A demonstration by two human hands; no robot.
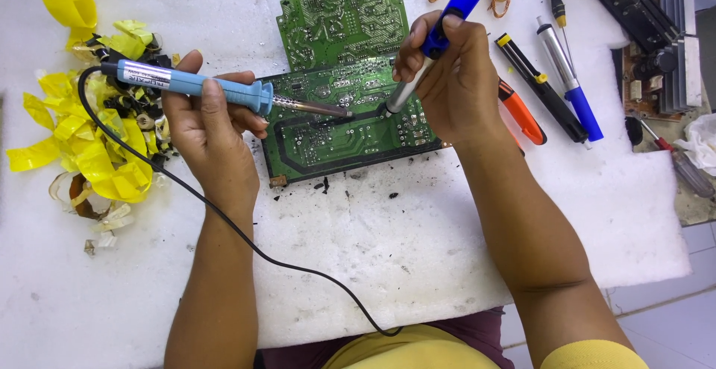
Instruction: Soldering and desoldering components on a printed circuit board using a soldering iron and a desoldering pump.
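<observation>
The white foam-covered surface (418,242) carries everything, and on it, just ahead of my hands, lies the long green circuit board (339,126), solder side up, with a second green board (339,18) touching its far edge. The long board looks stiff but thin, and I judge it light enough to skid if pushed, with fine traces that would scar easily, so its bare edges are the place to hold it. To my left sits a heap of yellow tape scraps (82,138) mixed with small dark parts. My left hand (205,126) is wrapped firmly around the light blue handle of the soldering iron (198,84), its black cord (224,220) trailing back toward me and its metal tip resting at the board's middle; I keep my grip well behind the hot shaft. My right hand (447,78) is closed around the blue desoldering pump (440,29), held steeply, nozzle down on the board just beside the iron's tip. The pump is rigid, light plastic, easy to steady near its lower end. Right of that hand lie an orange cutter (522,115), a black tool (541,89) and a blue-handled pump (570,78).
</observation>
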